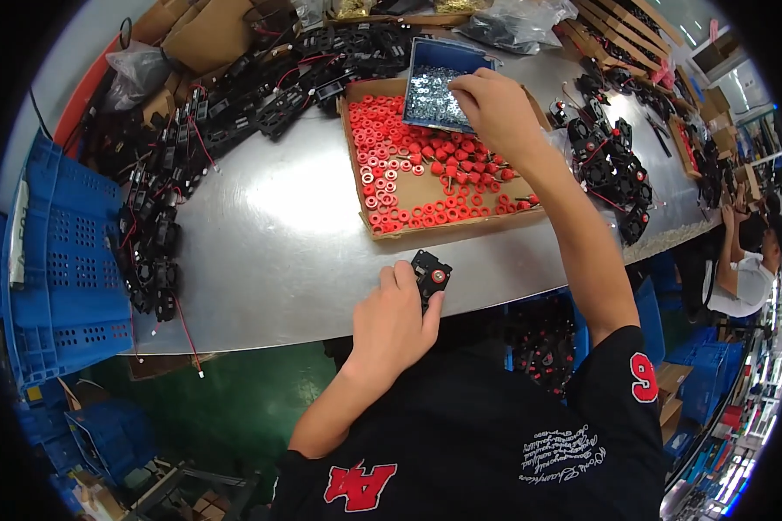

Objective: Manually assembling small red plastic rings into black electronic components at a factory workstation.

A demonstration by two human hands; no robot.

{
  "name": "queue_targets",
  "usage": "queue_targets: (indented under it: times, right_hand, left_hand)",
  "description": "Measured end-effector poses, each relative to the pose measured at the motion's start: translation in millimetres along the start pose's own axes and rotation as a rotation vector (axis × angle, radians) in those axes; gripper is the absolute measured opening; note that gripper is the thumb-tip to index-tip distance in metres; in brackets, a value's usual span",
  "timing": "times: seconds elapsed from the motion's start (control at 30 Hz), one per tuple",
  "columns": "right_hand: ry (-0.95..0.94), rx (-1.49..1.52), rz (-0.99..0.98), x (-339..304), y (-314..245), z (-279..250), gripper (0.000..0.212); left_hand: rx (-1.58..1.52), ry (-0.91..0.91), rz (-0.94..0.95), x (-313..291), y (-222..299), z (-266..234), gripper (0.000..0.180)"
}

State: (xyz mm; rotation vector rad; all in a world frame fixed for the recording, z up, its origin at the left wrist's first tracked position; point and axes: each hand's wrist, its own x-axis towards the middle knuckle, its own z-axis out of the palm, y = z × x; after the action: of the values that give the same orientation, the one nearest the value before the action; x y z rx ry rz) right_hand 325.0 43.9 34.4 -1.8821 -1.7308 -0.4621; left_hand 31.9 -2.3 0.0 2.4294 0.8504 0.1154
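Observation:
My left hand [392, 317] grips a small black plastic housing [425, 271] near the table's front edge. A red ring with a metal centre [438, 276] sits on the housing's face. My right hand [495, 108] is over the right side of a blue bin [414, 54] that holds many small shiny metal pieces [434, 91]. Its fingertips are pinched together, and whatever is between them is hidden. Under the bin's near side lies a shallow cardboard tray [447, 227] with many red rings [378, 174] and red knob-like parts on thin shafts [465, 161].
Black housings with red and black wires [235, 108] are heaped along the table's left and far sides. More black assemblies [613, 169] lie at the right. A blue perforated crate [69, 260] stands at the left edge. Another person [743, 269] works at the far right.

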Motion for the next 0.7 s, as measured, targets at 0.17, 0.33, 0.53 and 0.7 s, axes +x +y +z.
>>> queue_targets:
  times: [0.17,0.33,0.53,0.7]
  right_hand:
    - [-0.273,0.532,0.493,-47.6,-57.9,-51.2,0.016]
    - [-0.454,0.821,0.341,-113.8,-99.9,-62.3,0.013]
    - [-0.541,0.846,0.42,-123.2,-106.5,-52.2,0.014]
    - [-0.624,0.898,0.57,-116.6,-108.1,-48.9,0.015]
  left_hand:
    - [-0.001,0.006,-0.016,-1.7,-2.5,0.7,0.042]
    - [-0.009,-0.008,-0.013,-0.5,0.2,-4.3,0.042]
    - [0.005,-0.023,-0.018,1.6,1.3,-4.7,0.043]
    - [0.01,-0.004,-0.013,0.6,1.5,-3.2,0.044]
